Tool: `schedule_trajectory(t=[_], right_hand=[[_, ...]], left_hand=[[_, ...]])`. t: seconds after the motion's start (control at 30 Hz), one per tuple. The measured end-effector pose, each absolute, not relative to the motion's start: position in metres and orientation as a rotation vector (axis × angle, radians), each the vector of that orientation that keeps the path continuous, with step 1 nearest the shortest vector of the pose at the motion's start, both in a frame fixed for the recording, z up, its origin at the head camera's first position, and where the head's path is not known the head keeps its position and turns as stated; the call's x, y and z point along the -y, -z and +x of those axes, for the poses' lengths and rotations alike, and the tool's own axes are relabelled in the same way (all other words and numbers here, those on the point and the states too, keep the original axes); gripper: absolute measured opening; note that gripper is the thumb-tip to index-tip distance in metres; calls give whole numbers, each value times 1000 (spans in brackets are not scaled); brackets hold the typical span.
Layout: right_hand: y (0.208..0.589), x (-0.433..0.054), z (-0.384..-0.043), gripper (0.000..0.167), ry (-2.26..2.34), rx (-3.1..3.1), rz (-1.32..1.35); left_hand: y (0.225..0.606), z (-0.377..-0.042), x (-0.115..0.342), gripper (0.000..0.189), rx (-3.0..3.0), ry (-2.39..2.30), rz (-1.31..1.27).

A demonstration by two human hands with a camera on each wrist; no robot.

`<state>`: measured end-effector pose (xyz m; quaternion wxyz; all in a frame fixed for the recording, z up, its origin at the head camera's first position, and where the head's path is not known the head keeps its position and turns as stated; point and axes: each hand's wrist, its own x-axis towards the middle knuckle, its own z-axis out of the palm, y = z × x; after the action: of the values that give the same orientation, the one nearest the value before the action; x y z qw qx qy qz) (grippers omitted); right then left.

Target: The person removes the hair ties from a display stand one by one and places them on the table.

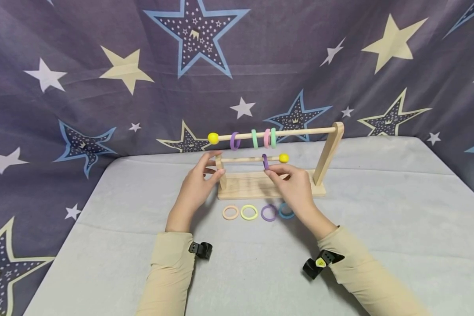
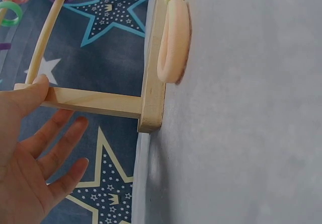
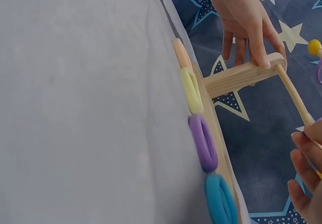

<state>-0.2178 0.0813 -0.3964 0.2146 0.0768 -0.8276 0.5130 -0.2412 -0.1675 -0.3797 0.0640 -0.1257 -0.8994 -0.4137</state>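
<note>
A wooden rack with two rods stands on the table. My right hand [image 1: 296, 188] pinches a purple ring [image 1: 265, 162] that hangs around the lower rod [image 1: 242, 159], short of its yellow end ball [image 1: 284, 158]. With thumb and forefinger, my left hand [image 1: 193, 186] grips the top of the short post [image 2: 95, 100]; its other fingers spread loosely behind. On the upper rod [image 1: 308, 131] hang a purple ring [image 1: 232, 142], a pink ring [image 1: 266, 138] and two green rings [image 1: 254, 139]. The right wrist view shows only part of the right hand [image 3: 307, 173].
Before the rack's base [image 1: 249, 188] lie a peach ring [image 1: 231, 219], a yellow ring [image 3: 191, 90], a purple ring [image 3: 204, 143] and a blue ring [image 3: 221, 199], in a row. The tall post [image 1: 328, 153] rises at the right. A star-patterned cloth [image 1: 174, 101] hangs behind the table.
</note>
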Motion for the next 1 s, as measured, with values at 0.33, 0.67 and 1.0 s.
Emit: schedule_trajectory(t=[0.33,0.67,1.0], right_hand=[[395,-91,-217,12,-1435,2275,206],[395,-101,-216,11,-1425,2261,178],[396,-111,-216,12,-1421,2258,174]], left_hand=[[380,-242,168,47,2709,1254,-381],[379,-242,167,47,2717,1255,-376],[379,-241,167,48,2714,1258,-378]])
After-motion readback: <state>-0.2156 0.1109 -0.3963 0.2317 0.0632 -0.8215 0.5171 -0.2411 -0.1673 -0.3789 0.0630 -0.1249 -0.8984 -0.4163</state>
